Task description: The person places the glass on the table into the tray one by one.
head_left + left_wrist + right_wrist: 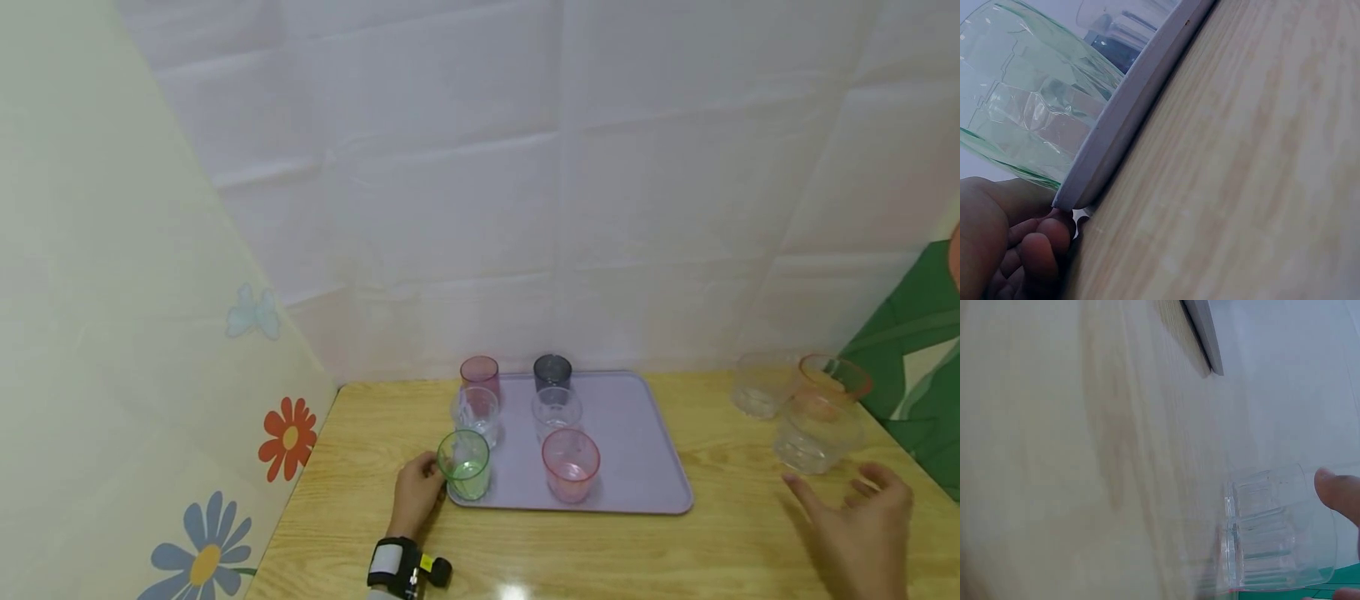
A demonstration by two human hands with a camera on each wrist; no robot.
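My left hand [414, 496] pinches the left edge of a lilac tray [637, 467] near its front corner. In the left wrist view the thumb lies by the rim and the curled fingers [1040, 253] are at its underside. Close beside this hand, a green tumbler [465, 475] stands on the tray. At the far right, my right hand [862, 521] is held with thumb and fingers spread, just in front of a clear cup [813, 442]. The right wrist view shows the thumb [1338, 494] near the rim of clear cups [1272, 544]; contact is hard to judge.
On the tray stand a pink tumbler [572, 471], two clear cups, a dark pink cup [480, 375] and a grey cup [552, 373]. Another clear cup [753, 396] and an orange-rimmed cup [834, 379] stand at the right. A white sheet [450, 208] hangs behind the wooden table [585, 554].
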